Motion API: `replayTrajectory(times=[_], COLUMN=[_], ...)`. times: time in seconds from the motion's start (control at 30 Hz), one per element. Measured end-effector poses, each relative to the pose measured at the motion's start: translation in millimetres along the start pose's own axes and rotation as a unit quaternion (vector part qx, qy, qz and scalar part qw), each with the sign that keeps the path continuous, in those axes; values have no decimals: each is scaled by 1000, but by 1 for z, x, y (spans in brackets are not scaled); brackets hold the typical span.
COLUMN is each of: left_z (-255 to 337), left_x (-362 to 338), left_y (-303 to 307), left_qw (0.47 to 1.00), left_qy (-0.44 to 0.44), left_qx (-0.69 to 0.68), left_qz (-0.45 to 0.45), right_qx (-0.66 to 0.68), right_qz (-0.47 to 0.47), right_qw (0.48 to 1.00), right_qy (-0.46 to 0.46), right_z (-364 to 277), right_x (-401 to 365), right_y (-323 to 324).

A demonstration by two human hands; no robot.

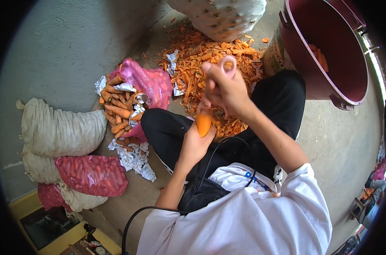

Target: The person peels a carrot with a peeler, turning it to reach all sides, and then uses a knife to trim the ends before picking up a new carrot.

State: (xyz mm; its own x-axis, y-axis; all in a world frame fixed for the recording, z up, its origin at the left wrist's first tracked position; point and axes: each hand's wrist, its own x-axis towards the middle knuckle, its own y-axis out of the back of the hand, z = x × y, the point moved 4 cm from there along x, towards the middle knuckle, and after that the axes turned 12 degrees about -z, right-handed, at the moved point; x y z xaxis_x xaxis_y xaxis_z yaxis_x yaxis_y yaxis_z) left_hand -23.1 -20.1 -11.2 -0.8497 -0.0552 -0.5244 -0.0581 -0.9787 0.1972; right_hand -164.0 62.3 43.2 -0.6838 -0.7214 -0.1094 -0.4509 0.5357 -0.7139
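Bare concrete floor (344, 136), scuffed and pale; a grey painted surface (69, 55) runs along the left. Person seated low, legs bent outward, black trousers (282, 100), white T-shirt (239, 221).

Left hand (196, 145): fingers wrapped around the lower part of an orange carrot (204, 123), which stands tilted upward between the knees, its bright surface bare of skin where visible. Right hand (227, 90): curled tight about a pink loop-handled tool (228, 67), loop sticking up past the thumb; working end blurred, so contact with the carrot cannot be told.

Beyond the hands, a broad heap of carrot peelings (188, 73) spreads over the floor. Bulging white sack (227, 19) at its far edge. To the right, a tilted maroon tub (348, 91) with a few carrots (320, 59) inside; a patterned container (282, 51) just beside it.

Near the left knee, a pink mesh bag (152, 80) and a pile of brownish carrots (118, 111), crumpled paper (135, 159) among and below them. Farther left, an off-white sack (63, 129) lies stacked, with a filled red mesh bag (91, 175) before it.
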Motion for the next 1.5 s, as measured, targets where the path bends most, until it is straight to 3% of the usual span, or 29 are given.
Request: replayTrajectory(times=[0.03, 0.1, 0.13, 0.2, 0.27, 0.37, 0.6, 0.73, 0.83, 0.87, 0.9, 0.93, 0.97, 1.0, 1.07, 1.13, 1.23, 1.33, 1.37, 1.43, 1.47, 1.5], left_z=[1, 11, 13, 9, 13, 21, 10, 12, 17, 17, 10, 6, 4, 5, 9, 12, -3, 5, 1, 1, 3, 2], left_x=[-2, -9, -10, -14, -15, -23, -1, -4, -9, -10, -10, -15, -18, -16, -22, -16, -2, -9, -10, -18, -19, -21], left_y=[-2, -6, -9, -5, -4, -8, -9, -8, -13, -13, -14, -15, -14, -12, -12, -9, -12, -17, -17, -16, -14, -13], left_qw=[992, 977, 968, 978, 978, 954, 936, 909, 924, 927, 913, 906, 900, 894, 873, 845, 748, 729, 703, 723, 733, 716], left_qy=[47, 45, 44, 40, 25, 10, -37, 26, 34, 37, 52, 61, 67, 68, 65, 52, 59, 73, 96, 75, 61, 63], left_qx=[-108, -186, -224, -167, -160, -235, -340, -380, -341, -333, -362, -374, -386, -394, -436, -485, -600, -589, -620, -600, -587, -602], left_qz=[-54, -89, -109, -117, -134, -185, -83, -167, -169, -165, -179, -186, -193, -202, -209, -220, -277, -341, -335, -335, -337, -349], right_qx=[16, 26, -5, -68, -86, -85, 80, 58, 15, 3, -174, -204, -236, -130, -64, -73, 31, 33, -66, -127, -87, -69], right_qz=[-22, -59, -5, 107, 232, 141, 40, 25, -2, -56, 19, 86, 156, 215, 152, 130, 41, -44, 30, 121, 184, 162], right_qw=[1000, 998, 1000, 990, 959, 975, 991, 996, 999, 998, 978, 963, 941, 959, 974, 978, 998, 998, 997, 976, 967, 971], right_qy=[0, -22, 7, 63, 137, 151, 98, 56, -31, -30, 114, 154, 188, 128, 157, 145, 29, -13, 7, 127, 156, 163], right_z=[8, 21, 18, 0, -20, -36, -8, 0, 11, 17, 15, 4, -7, -26, -38, -31, -3, 18, 16, -11, -17, -23], right_x=[-7, -10, -7, 9, 34, 23, -3, -10, -16, -16, -2, 11, 22, 27, 30, 18, -9, -13, -3, 25, 39, 36], right_y=[-4, -4, 5, 27, 84, 81, 38, 9, -7, -9, 14, 35, 55, 74, 90, 61, 6, -8, 10, 60, 93, 96])
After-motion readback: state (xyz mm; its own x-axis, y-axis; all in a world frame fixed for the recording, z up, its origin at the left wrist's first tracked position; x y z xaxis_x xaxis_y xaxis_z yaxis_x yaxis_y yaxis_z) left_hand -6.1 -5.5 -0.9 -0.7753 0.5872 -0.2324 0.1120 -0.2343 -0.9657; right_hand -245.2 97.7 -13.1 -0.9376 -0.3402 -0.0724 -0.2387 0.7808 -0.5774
